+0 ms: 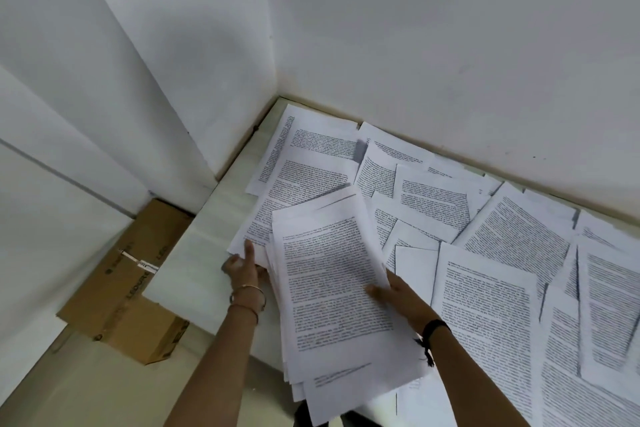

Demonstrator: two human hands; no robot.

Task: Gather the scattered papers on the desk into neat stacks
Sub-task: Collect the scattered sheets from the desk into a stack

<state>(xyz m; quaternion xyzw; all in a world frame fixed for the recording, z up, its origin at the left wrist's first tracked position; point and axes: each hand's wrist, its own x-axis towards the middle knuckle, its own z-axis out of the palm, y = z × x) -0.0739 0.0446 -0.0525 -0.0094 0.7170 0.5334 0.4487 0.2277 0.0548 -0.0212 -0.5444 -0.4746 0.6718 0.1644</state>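
A loose stack of printed papers is held above the white desk, its lower end hanging past the front edge. My right hand grips the stack's right edge, thumb on top. My left hand is at the stack's left edge, index finger stretched onto a loose sheet lying on the desk. Several more printed sheets lie scattered and overlapping across the desk, from the back corner to the right edge of view.
White walls meet at the desk's back left corner. Brown cardboard boxes sit on the floor to the left of the desk. A bare strip of desk runs along its left edge.
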